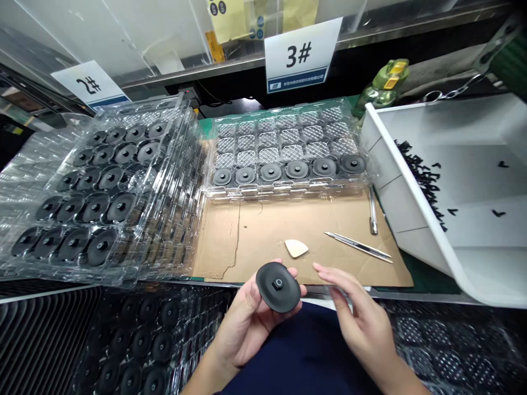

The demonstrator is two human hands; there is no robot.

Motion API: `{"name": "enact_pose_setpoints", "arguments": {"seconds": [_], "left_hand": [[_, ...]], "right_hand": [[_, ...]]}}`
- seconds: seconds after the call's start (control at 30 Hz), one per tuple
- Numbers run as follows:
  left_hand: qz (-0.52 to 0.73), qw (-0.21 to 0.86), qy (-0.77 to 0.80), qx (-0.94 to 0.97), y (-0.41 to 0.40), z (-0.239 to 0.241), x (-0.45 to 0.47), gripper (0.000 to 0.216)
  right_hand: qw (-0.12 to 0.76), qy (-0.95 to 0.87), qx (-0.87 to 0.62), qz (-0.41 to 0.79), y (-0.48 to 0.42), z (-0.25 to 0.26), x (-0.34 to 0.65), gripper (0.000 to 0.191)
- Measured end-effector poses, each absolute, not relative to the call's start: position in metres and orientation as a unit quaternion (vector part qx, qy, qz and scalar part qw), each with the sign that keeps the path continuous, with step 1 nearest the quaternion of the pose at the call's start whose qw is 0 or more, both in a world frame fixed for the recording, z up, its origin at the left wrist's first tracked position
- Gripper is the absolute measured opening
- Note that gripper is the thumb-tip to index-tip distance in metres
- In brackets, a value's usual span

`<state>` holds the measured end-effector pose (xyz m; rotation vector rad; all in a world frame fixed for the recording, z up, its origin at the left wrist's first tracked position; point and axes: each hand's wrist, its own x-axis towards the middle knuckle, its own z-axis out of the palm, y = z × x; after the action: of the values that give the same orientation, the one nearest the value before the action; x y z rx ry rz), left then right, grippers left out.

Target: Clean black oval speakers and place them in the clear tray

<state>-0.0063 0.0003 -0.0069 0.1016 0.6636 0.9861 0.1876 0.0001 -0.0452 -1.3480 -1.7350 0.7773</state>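
My left grip (247, 323) clasps a black disc (278, 287), apparently rubber, while my right grip (362, 312) hangs open and empty just beside it; a white wedge (296, 248) and tweezers (358, 246) lie beyond on cardboard (263, 247).

We see a long work bench with a green mat (415, 274) on top and a metal front edge (411, 293). A sheet of brown cardboard (296, 241) lies on the mat. On this cardboard we find a pair of steel tweezers (358, 247), a thin metal tool (373, 211) and a small pale triangular piece (296, 248). Behind them sits one clear plastic tray (288, 192) with black round parts (297, 169) in its front row. On the left we have a high stack of clear plastic trays (123, 186). On the right stands a white plastic bin (436, 181), and behind it a green bottle (382, 82).
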Motion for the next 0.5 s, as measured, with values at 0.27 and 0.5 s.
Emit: {"name": "enact_pose_setpoints", "arguments": {"seconds": [0.27, 0.5], "left_hand": [[0.445, 0.851, 0.273, 0.06, -0.002, -0.004, -0.013, 0.044], [0.375, 0.885, 0.254, 0.104, -0.004, -0.004, -0.012, 0.043]], "right_hand": [[0.405, -0.809, -0.328, 0.272, 0.002, -0.032, 0.178, 0.042], [0.347, -0.83, -0.318, 0.3, 0.021, -0.04, 0.181, 0.06]]}}
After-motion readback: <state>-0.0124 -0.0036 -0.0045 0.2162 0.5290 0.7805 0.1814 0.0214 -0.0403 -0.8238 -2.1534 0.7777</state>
